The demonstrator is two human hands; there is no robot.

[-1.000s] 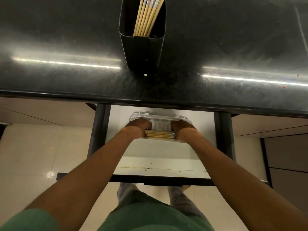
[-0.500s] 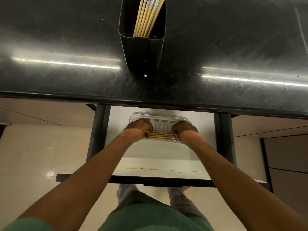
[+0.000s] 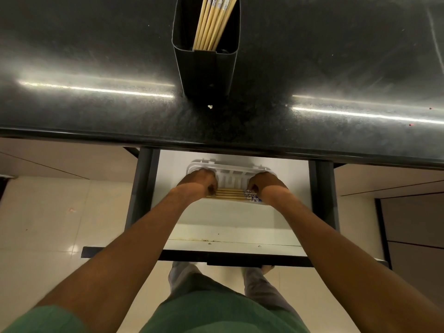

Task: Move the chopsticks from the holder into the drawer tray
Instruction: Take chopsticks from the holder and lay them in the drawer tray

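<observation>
A dark rectangular holder [image 3: 206, 68] stands on the black countertop with several bamboo chopsticks [image 3: 211, 22] leaning in it. Below, in the open white drawer [image 3: 228, 219], lies a white slotted tray [image 3: 231, 168]. A bundle of several chopsticks [image 3: 230, 194] lies sideways across the tray's near part, its patterned blue-and-white ends to the right. My left hand [image 3: 199, 182] is closed over the bundle's left end. My right hand [image 3: 266, 183] is closed over the patterned right end. The fingers of both hands are hidden behind the knuckles.
The black countertop [image 3: 96, 56] overhangs the back of the drawer. Dark drawer rails [image 3: 141, 188] run along both sides and a dark front panel [image 3: 216, 257] faces me. Pale floor tiles lie below, a dark cabinet at right.
Both hands have edged slightly away from me, deeper into the tray, with the bundle; the chopsticks now lie flatter and more spread between them.
</observation>
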